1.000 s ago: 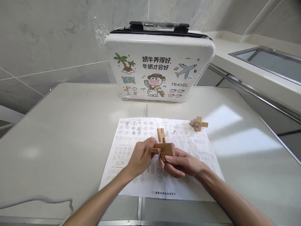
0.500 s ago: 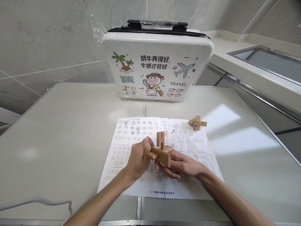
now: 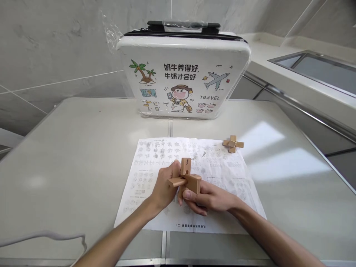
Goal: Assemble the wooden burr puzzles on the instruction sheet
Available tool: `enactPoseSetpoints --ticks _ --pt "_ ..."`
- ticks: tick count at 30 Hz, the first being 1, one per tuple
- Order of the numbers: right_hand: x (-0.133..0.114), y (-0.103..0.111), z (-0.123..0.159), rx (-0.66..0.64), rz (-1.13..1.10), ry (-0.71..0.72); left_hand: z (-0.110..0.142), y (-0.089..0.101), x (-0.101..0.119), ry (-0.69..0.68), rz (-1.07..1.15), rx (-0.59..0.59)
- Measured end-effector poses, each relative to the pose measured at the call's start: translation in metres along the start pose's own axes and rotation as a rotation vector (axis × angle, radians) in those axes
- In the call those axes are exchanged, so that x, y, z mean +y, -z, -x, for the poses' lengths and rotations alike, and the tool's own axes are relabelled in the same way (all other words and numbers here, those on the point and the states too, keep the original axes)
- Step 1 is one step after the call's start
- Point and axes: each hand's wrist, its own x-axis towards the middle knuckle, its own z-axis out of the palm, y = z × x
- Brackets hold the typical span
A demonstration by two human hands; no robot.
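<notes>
Between my two hands is a wooden interlocking puzzle (image 3: 192, 182), its flat pieces crossing one another. One upright piece bears a handwritten mark like a 3 and has a notch low down. My left hand (image 3: 166, 181) is closed on the puzzle's left side, its fingertips partly hidden behind the wood. My right hand (image 3: 213, 196) grips it from the right and below, thumb toward me and fingers curled underneath. Both hands are above a printed sheet (image 3: 150, 218) with rows of small puzzle diagrams.
A second, cross-shaped wooden puzzle (image 3: 233, 144) rests at the sheet's far right corner. Behind it a white plastic-wrapped suitcase (image 3: 183, 55) with cartoon prints stands on the pale folding table (image 3: 78, 155). A grey cord-like edge (image 3: 44, 235) curves at the lower left.
The puzzle has turned in my hands; its upright marked piece now stands farther left. My right thumb has come into view on the near side, below the wood.
</notes>
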Motion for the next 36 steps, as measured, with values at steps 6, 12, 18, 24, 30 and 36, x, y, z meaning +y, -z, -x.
enactPoseSetpoints --ticks 6,12,18,24,30,36 --pt "-0.004 -0.002 -0.004 -0.004 -0.003 -0.011 0.000 0.002 0.005 0.042 0.137 0.033" --pt "0.004 -0.002 -0.004 0.025 -0.112 -0.018 -0.002 0.004 0.006 0.070 0.170 0.069" --pt "0.007 0.007 0.000 0.191 -0.478 0.073 -0.008 0.004 0.008 0.020 0.212 0.140" --pt "-0.006 0.031 0.006 0.594 -0.614 0.157 -0.009 0.005 0.004 0.009 0.226 0.075" --pt "-0.006 0.055 0.014 0.748 -0.748 0.273 -0.006 0.003 -0.001 -0.024 0.093 0.021" --pt "-0.002 0.052 0.010 0.791 -0.735 0.272 -0.005 0.002 -0.001 -0.078 -0.060 -0.010"
